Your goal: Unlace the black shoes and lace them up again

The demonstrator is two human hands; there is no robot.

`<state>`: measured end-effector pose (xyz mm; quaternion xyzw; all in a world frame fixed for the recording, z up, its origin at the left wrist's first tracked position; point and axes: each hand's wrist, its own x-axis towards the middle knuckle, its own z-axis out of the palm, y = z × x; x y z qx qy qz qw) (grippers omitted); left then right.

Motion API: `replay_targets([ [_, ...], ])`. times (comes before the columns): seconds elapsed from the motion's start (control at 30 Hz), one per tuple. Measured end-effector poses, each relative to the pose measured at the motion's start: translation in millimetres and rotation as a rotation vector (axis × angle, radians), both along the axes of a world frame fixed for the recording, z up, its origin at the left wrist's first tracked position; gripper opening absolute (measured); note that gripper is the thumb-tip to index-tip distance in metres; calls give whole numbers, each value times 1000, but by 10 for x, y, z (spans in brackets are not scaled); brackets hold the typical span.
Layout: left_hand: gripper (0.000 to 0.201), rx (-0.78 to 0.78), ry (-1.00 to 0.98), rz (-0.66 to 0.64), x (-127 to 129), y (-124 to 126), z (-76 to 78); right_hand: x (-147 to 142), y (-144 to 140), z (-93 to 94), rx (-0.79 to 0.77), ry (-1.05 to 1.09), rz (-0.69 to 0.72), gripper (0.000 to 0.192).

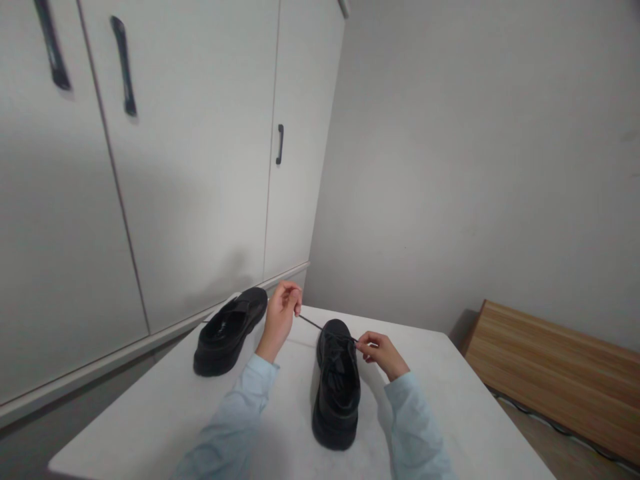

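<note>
A black lace-up shoe [336, 407] stands on the white table [420, 440], toe pointing away from me. Up and left of its toe, my left hand [284, 305] pinches one end of the dark shoelace [311, 323], which runs taut down to the shoe. Close by the shoe's right side, my right hand [379, 350] grips another part of the lace between thumb and fingers. To the left of my left hand sits a second black shoe [220, 353], untouched, angled toward the upper right.
White cabinet doors [200, 167] with dark handles rise behind the table on the left. A plain grey wall [450, 167] fills the right background. Beyond the table's right edge is a wood-grain panel [555, 360], with a cable [540, 419] along its lower edge.
</note>
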<state>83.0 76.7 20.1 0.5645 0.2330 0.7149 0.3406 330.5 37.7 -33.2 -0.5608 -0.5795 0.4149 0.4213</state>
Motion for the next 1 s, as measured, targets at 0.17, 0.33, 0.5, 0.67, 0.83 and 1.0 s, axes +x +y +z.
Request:
replay_targets([
  [0.17, 18, 20, -62, 47, -80, 6, 45, 42, 37, -64, 28, -99, 10, 15],
  [0.33, 18, 39, -96, 41, -78, -22, 71, 48, 37, -68, 42, -163, 36, 13],
  [0.5, 17, 53, -181, 31, -122, -14, 95, 52, 38, -64, 61, -178, 38, 12],
  [0.67, 16, 65, -262, 68, -210, 17, 115, 31, 64, -61, 155, -100, -26, 13],
  [0.83, 16, 53, -223, 123, -226, 21, 104, -42, 26, 42, 323, -19, -59, 15],
  [1.0, 15, 33, -86, 211, -241, 13, 90, -196, -83, 158, 440, -122, 7, 20],
])
